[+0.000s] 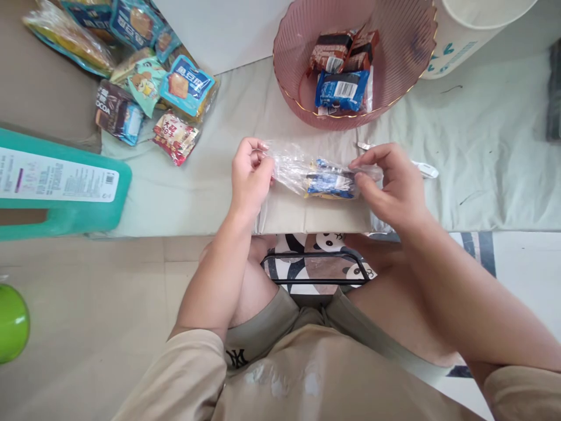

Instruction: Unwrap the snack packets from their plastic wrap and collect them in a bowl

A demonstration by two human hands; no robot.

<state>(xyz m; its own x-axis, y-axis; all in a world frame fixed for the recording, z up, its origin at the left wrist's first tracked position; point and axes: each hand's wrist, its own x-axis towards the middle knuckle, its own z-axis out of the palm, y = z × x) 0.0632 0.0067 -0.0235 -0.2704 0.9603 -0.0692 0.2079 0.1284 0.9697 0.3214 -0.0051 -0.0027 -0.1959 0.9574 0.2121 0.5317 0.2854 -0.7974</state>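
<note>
A clear plastic bag (298,169) with a blue snack packet (329,183) inside lies across the near edge of a low cloth-covered surface (210,187). My left hand (249,175) pinches the bag's left end. My right hand (390,184) pinches its right end, fingers closed on the plastic. Just behind stands a pink ribbed bowl (403,52) holding two brown packets (344,49) and a blue packet (342,90).
A pile of snack packets (149,88) lies at the back left. A teal plastic container (61,187) with a white label sits at the left edge. A green ball (12,321) rests on the floor. A white bin (468,29) stands at the back right.
</note>
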